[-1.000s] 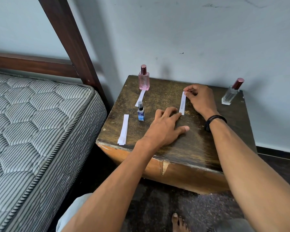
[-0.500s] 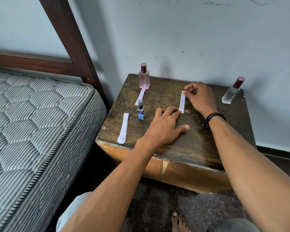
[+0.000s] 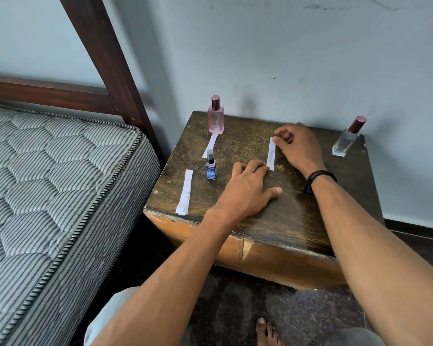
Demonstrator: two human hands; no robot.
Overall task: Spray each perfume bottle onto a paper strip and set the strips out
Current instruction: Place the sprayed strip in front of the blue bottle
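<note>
I see soft, even daylight with no hard shadows; a faint sheen glazes the dark table top (image 3: pixel 298 216) near its front edge. Wide-angle bending skews the bed post (image 3: pixel 105 61), and the floor (image 3: pixel 235 308) looks slightly smeared

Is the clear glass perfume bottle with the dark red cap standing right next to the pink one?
No, the clear glass perfume bottle stands at the wooden table's far right corner, the pink perfume bottle at the far left.

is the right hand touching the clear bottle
Apart. The head view shows bare tabletop between the right hand and the clear bottle; its fingers pinch a paper strip instead.
</note>
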